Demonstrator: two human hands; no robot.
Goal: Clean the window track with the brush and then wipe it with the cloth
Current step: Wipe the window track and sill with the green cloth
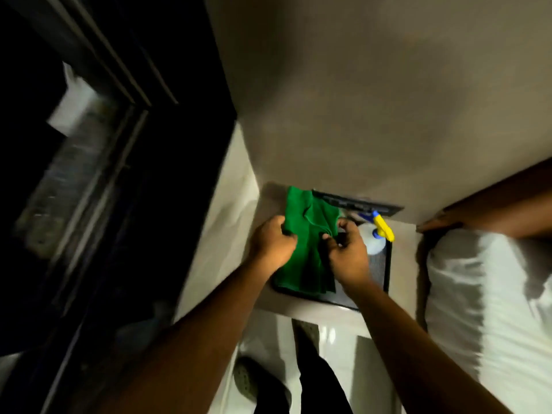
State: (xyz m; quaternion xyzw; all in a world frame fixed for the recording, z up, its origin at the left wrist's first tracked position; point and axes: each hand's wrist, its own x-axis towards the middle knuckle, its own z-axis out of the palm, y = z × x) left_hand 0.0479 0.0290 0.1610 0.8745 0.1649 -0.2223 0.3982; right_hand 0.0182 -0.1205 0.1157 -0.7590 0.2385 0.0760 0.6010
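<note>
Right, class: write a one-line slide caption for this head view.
Both hands, left hand and right hand, grip a green cloth over a black tray.

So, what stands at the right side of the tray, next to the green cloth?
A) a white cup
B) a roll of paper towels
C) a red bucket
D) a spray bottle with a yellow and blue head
D: beside the green cloth held by both hands, a pale spray bottle with a yellow and blue trigger head stands at the right edge of the dark tray.

One head-worn wide-angle view looks steeply down from close above. Window frame (98, 162) fills the left, bedding (484, 294) the right.
</note>
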